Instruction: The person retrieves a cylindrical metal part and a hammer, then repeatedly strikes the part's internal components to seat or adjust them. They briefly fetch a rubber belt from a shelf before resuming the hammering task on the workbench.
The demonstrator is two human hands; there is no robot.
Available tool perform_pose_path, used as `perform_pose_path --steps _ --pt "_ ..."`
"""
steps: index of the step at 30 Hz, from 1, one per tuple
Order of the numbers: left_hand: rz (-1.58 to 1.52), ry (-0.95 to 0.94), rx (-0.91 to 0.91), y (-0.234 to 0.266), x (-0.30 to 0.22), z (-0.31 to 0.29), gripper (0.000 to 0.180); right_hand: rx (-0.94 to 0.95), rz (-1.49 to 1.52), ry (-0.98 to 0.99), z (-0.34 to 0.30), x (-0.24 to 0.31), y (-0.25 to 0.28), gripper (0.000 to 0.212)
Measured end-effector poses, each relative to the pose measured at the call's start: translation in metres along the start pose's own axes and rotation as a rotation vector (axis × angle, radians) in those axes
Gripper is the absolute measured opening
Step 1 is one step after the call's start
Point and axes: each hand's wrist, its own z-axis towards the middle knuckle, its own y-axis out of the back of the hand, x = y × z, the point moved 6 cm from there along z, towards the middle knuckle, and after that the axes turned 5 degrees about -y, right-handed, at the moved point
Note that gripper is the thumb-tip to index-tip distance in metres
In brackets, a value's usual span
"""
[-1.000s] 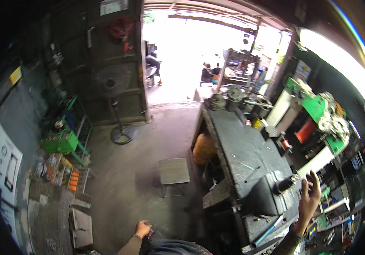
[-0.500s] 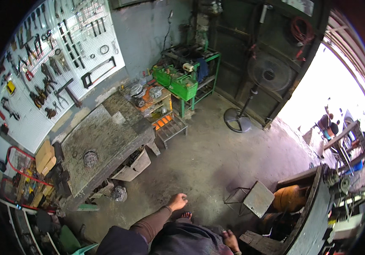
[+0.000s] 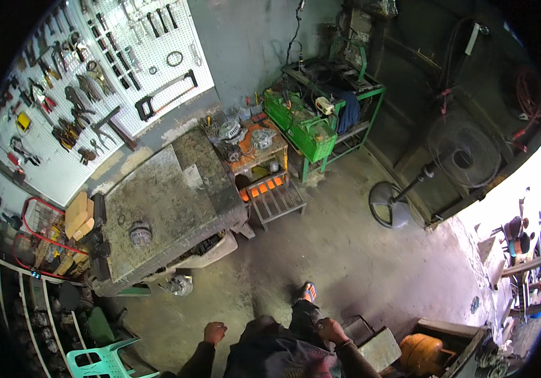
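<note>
While our left hand (image 3: 215, 332) hangs, fingers curled closed, our right hand (image 3: 332, 331) near the stool (image 3: 384, 348) at near right, its grip unclear to us, 1 metal part (image 3: 140, 234) on the left bench (image 3: 176, 208)

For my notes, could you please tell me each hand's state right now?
Left hand: loosely closed, nothing visible in it.
Right hand: loosely closed; any contents cannot be told.

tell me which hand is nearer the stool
Right. The right hand is just left of the stool; the left hand is farther left, on the body's other side.
</note>
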Motion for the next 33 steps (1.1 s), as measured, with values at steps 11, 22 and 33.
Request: perform_pose_path --steps 11,22,33 --pt "-0.651 -0.348 -0.048 0.022 -0.264 0.011 0.033 -0.004 0.037 0.004 0.200 0.062 0.174 0.031" --pt "-0.209 -0.601 -0.139 0.049 -0.554 0.418 0.043 0.020 0.302 0.005 0.501 0.072 0.177 0.021" --pt "-0.382 -0.828 -0.767 0.142 -0.673 0.804 0.076 0.234 -0.554 0.385 0.686 0.006 0.173 0.026"
